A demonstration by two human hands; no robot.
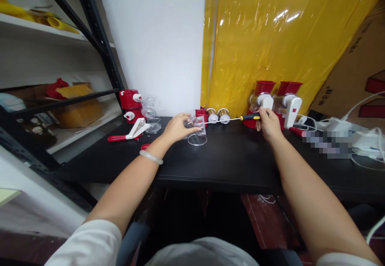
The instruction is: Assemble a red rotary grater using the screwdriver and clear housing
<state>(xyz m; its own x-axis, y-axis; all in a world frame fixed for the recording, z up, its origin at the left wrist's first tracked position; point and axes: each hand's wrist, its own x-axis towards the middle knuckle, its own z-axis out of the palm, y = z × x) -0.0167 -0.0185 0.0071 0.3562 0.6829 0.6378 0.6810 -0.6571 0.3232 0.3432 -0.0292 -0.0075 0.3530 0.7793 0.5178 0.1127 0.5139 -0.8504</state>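
My left hand (182, 127) is closed around a clear plastic housing (198, 131), whose round open rim faces down toward the black table. In my right hand (268, 125) is a screwdriver (248, 117) with a black and yellow handle. Its shaft points left, and the tip is at or very near the clear housing; contact is hard to make out. Just behind the housing are a small red part (201, 113) and two metal grater drums (223, 115) with white ends.
Two red rotary graters (264, 87) with white crank handles stand at the back right. Red bases (131, 101), clear parts (152, 126) and a red-and-white handle (128, 134) lie left. White chargers and cables (339, 127) occupy the table's right side. A metal shelf (99, 37) rises at left.
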